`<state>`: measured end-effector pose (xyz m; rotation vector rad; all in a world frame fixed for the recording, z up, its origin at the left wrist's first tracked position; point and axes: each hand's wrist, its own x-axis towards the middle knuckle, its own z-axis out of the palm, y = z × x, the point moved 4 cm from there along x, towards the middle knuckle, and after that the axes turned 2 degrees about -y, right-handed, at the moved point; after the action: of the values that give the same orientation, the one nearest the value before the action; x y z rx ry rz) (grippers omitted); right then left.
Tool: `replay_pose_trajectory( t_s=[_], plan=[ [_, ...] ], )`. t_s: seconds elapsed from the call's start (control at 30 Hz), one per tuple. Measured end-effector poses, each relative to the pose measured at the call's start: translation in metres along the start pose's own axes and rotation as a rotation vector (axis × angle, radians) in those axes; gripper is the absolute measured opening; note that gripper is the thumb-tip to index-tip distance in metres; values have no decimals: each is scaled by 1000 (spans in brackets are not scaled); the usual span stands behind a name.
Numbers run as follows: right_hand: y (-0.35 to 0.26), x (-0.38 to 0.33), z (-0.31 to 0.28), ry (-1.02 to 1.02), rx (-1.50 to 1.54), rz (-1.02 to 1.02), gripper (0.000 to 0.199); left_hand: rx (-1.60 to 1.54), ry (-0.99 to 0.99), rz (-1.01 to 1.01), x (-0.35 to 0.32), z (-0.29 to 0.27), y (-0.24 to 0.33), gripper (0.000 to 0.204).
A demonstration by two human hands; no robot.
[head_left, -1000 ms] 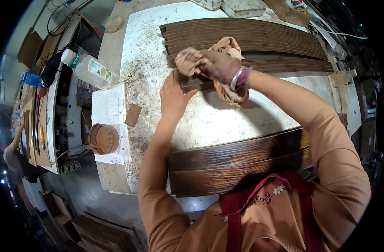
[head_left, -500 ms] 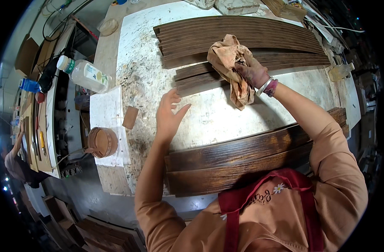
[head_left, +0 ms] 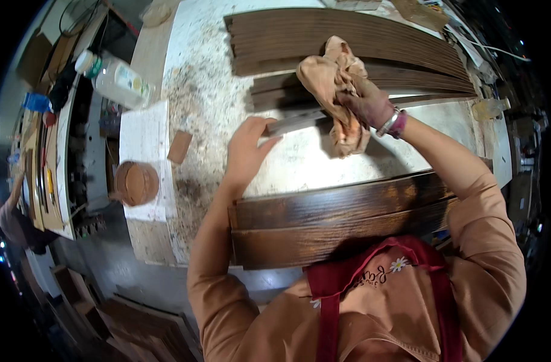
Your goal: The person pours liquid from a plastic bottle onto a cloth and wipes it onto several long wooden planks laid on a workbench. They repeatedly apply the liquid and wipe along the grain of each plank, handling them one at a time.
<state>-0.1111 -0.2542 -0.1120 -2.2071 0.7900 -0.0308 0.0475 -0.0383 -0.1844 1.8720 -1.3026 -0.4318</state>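
My left hand (head_left: 246, 151) is closed on the left end of a dark brown wooden strip (head_left: 294, 122), fingers on the far side and thumb on the near side. The strip is blurred, and its right part runs behind the cloth. My right hand (head_left: 367, 106) grips a crumpled, stained orange-tan cloth (head_left: 323, 75), which hangs over the strip. Just beyond lie a few dark strips (head_left: 275, 93), and farther back a row of similar strips (head_left: 311, 36) sits side by side. Two broad, glossy dark boards (head_left: 323, 208) lie along the near table edge.
On the left of the stained white table (head_left: 197, 90) are a small brown block (head_left: 179, 146), a tub of brown liquid (head_left: 136, 183) and a large clear bottle (head_left: 121, 83). A smaller bottle (head_left: 491, 109) stands at the right edge. Another person (head_left: 16, 217) is at far left.
My left hand has moved slightly up and right and closed on the strip's end. That strip has come away from the others, toward me. The right hand still holds the cloth.
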Motion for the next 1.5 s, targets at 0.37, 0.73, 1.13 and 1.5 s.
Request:
replay_pose_trajectory(
  t_s=[0.37,0.73,1.13,1.5],
  plan=[
    [-64,4,75,62,-509,-822,6,-348,-129,-458,-6,10,-19,18],
    [-80,15,67,-78,-336,-367,28,-113,-2,-104,-6,7,-19,23],
    [-75,16,70,-237,-363,-51,29,49,-17,-49,-3,5,-8,22],
    [27,-5,3,69,-425,-688,32,54,-38,80,4,2,7,25]
  ],
)
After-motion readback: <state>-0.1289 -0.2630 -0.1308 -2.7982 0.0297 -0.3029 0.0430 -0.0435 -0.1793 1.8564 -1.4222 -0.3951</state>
